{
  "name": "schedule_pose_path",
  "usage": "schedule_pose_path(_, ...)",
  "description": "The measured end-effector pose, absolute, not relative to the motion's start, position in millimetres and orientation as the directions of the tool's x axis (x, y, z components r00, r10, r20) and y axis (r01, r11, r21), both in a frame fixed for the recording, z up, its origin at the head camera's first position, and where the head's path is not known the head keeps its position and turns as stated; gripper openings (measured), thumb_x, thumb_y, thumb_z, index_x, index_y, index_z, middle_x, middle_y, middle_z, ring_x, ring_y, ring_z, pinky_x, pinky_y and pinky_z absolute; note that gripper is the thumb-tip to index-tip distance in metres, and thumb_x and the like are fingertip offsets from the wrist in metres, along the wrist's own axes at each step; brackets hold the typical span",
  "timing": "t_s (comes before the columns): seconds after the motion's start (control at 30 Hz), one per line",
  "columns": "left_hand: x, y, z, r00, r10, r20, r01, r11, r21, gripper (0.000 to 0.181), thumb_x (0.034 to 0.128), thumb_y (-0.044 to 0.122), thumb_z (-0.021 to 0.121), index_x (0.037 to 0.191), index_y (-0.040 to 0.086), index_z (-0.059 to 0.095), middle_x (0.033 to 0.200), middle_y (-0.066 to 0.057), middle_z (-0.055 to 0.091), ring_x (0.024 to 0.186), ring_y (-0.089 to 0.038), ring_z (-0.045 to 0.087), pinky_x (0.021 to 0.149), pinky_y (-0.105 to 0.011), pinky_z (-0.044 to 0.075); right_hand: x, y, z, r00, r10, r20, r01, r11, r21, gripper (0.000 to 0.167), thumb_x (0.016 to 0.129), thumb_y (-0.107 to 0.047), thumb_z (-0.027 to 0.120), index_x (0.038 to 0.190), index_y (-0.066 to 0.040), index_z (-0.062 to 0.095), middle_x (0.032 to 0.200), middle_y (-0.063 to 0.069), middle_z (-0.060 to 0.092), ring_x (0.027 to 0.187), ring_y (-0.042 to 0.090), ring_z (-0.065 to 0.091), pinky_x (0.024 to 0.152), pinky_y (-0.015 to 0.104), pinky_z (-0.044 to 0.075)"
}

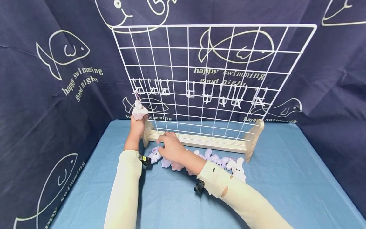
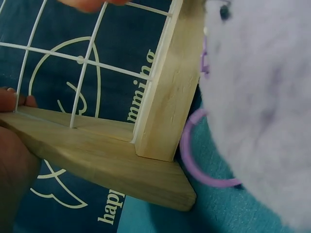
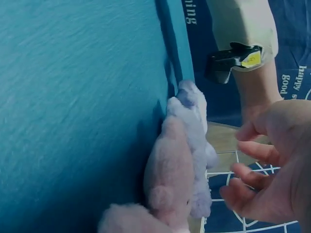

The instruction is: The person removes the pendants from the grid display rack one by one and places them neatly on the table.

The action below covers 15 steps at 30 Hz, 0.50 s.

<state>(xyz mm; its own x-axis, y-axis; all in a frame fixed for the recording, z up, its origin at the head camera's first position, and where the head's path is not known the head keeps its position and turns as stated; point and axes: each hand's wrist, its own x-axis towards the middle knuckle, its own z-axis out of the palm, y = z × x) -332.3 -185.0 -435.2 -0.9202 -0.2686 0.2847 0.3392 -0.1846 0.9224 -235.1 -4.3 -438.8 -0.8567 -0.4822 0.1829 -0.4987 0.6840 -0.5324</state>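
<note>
My left hand is raised at the left edge of the white wire grid. It grips a pale pink plush bunny, which hides most of its fingers. A purple strap runs from the bunny up to the leftmost hook. Above a row of plush bunnies, my right hand hovers with loosely bent, spread fingers and nothing between them, as the right wrist view shows. Nearest it lie a lilac bunny and a pink bunny. In the left wrist view, a purple ring shows beside a large blurred plush.
Several white wire hooks hang across the middle of the grid. A wooden base with side feet holds the grid upright on the blue cloth. At the right end of the row lies a white bunny. Dark fish-print fabric surrounds everything.
</note>
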Motion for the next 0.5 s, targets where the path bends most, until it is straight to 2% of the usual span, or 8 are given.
schedule_pose_path(0.1,-332,-185,-435,-0.928,-0.254,0.274,0.324,-0.18,0.929,0.037,0.0859,-0.014,0.049,0.094,0.02,0.06,0.078,0.01,0.057,0.075,-0.005,0.053,0.073,-0.018,0.044,-235,-6,-437,-0.83,-0.479,0.286,-0.553,0.638,-0.536,0.03,0.094,-0.016,0.065,0.122,-0.012,0.073,0.127,0.004,0.066,0.124,0.027,0.054,0.108,0.042,0.048)
schedule_pose_path(0.2,-330,-185,-433,-0.937,-0.246,0.248,0.302,-0.213,0.929,0.04,0.0874,-0.016,0.05,0.099,0.02,0.062,0.081,0.011,0.059,0.078,-0.004,0.054,0.076,-0.017,0.047,-234,-9,-433,-0.803,-0.466,0.371,-0.593,0.573,-0.565,0.033,0.094,-0.014,0.064,0.126,-0.011,0.071,0.126,0.005,0.067,0.123,0.026,0.056,0.108,0.042,0.049)
schedule_pose_path(0.23,-330,-184,-432,-0.939,-0.249,0.235,0.293,-0.228,0.929,0.04,0.0881,-0.017,0.05,0.105,0.016,0.063,0.083,0.011,0.06,0.08,-0.003,0.055,0.077,-0.016,0.048,-234,-10,-431,-0.802,-0.458,0.384,-0.595,0.543,-0.593,0.034,0.094,-0.013,0.065,0.127,-0.01,0.07,0.125,0.005,0.067,0.123,0.026,0.056,0.107,0.041,0.049)
schedule_pose_path(0.4,-330,-185,-432,-0.946,-0.256,0.196,0.259,-0.239,0.936,0.042,0.0899,-0.017,0.052,0.118,0.012,0.064,0.087,0.014,0.062,0.083,-0.001,0.058,0.082,-0.015,0.051,-236,-18,-418,-0.833,-0.393,0.39,-0.524,0.331,-0.785,0.04,0.093,-0.006,0.065,0.133,-0.002,0.063,0.121,0.017,0.07,0.118,0.033,0.063,0.093,0.039,0.054)
schedule_pose_path(0.5,-331,-187,-433,-0.944,-0.253,0.211,0.267,-0.214,0.94,0.043,0.0882,-0.016,0.051,0.122,0.009,0.063,0.087,0.016,0.063,0.082,0.0,0.057,0.082,-0.014,0.05,-235,-25,-411,-0.855,-0.347,0.385,-0.469,0.204,-0.859,0.042,0.095,-0.004,0.064,0.136,0.0,0.059,0.126,0.021,0.068,0.121,0.036,0.063,0.092,0.042,0.056)
